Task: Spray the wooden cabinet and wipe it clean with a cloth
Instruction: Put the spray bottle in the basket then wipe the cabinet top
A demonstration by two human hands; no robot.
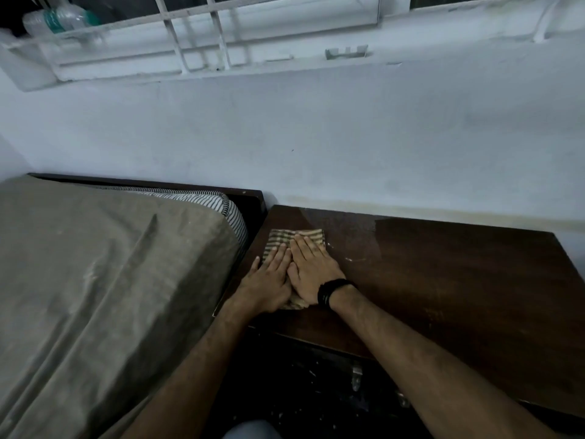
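Observation:
The dark wooden cabinet [449,280] stands against the white wall, its top partly wet and shiny near the back. A folded striped cloth [285,237] lies flat on the cabinet's left end. My left hand [269,283] and my right hand [311,270] press side by side on the cloth with straight fingers. A black band sits on my right wrist. No spray bottle is in view.
A bed with a grey cover [95,296] and a striped mattress edge [218,201] stands close on the left. The white wall [316,137] rises behind the cabinet. A window grille [190,33] and a plastic bottle [63,19] are high at the back left.

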